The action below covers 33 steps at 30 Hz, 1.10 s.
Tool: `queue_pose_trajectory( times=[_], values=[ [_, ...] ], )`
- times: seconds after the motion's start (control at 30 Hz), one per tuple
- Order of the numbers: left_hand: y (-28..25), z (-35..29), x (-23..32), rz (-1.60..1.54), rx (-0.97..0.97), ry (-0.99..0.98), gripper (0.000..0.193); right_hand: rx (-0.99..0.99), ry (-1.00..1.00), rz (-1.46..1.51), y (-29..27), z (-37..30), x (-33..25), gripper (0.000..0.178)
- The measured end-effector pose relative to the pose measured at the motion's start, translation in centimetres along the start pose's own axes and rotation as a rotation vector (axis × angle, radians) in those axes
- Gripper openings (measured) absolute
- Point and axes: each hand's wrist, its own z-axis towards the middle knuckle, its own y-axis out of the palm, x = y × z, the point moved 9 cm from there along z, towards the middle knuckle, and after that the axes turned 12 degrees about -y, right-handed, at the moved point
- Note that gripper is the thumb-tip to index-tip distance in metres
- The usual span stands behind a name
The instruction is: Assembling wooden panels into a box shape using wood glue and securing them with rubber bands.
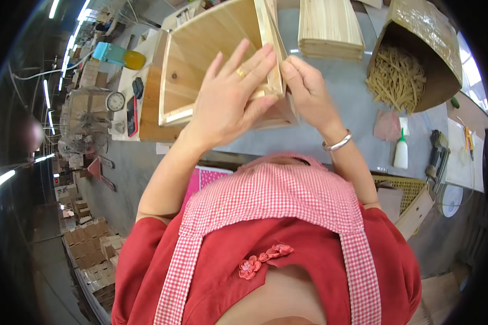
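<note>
A pale wooden box (173, 73) with an open top stands tilted on the work table in front of me. My left hand (230, 95) lies over its near right corner, fingers stretched and spread, a gold ring on one finger. Against the outer face of the box's right wall, my right hand (307, 89) has its fingers curled in, thumb up by the rim. Whether those fingers pinch something small is hidden. A silver bangle (337, 141) circles my right wrist.
Stacked wooden boards (331, 30) lie at the back. A carton (444, 59) of tan strips (396, 76), a white glue bottle (401, 151) and a dark power tool (436, 154) sit to the right. Leftward are a round dial (115, 101), a red-edged phone (132, 116) and a fan (81, 122).
</note>
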Motion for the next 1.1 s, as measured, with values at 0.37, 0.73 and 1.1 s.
queue_pose_trajectory(
  times=[0.37, 0.73, 1.1],
  values=[
    [-0.9, 13.6, -10.1, -0.320, 0.176, -0.203, 0.063, 0.074, 0.295, 0.114, -0.4, 9.4, 8.4, 0.030],
    [2.9, 17.4, -11.2, -0.255, 0.126, -0.284, 0.072, 0.283, -0.050, -0.212, -3.0, 16.2, 9.4, 0.014],
    [-0.4, 10.1, -24.1, -0.786, 0.188, -0.570, 0.055, -0.006, 0.046, -0.223, -5.2, 12.8, 6.6, 0.021]
  ],
)
